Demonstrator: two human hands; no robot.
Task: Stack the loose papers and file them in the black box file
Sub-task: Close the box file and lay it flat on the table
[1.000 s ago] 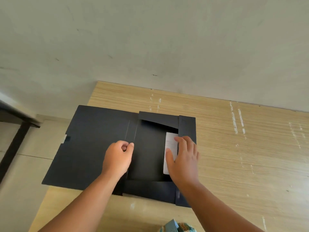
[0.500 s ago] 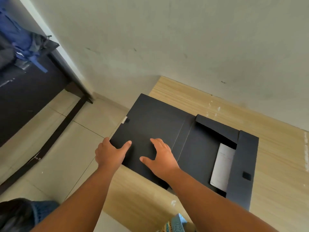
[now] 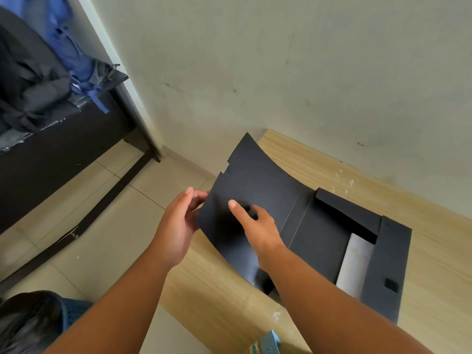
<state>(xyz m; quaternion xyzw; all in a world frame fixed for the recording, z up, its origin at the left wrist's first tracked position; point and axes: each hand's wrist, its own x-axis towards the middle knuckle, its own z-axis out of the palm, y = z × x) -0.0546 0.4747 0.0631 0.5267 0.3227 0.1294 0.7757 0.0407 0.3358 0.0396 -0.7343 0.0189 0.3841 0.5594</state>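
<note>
Currently the step in hand appears to be closing the cover flap point(image 3: 255, 190) of the black box file point(image 3: 319, 226) over the filed papers point(image 3: 355, 261). Nearest the camera, both forearms reach forward from the lower edge of the view. The left hand point(image 3: 178, 226) grips the free left edge of the cover flap, thumb above and fingers curled beneath, with the flap raised off the desk point(image 3: 434, 264) and bowed upward. The right hand point(image 3: 258, 223) lies open and flat on the upper face of the same flap, fingers extended toward the raised edge; it presses rather than grips. To perform the step well, swing the flap to the right about its spine creases in one arc, keep the lifting hand at the edge so the board does not buckle, and slide the flat hand clear before the flap comes down. Beyond and to the right of both hands, the file tray lies on the desk with its inner flaps folded in; a strip of white paper shows between them, well apart from either hand. A small black fastener patch point(image 3: 391, 284) sits on the right-hand flap; align the cover with it on closing. Further back, the desk meets a plain wall point(image 3: 281, 72).
</note>
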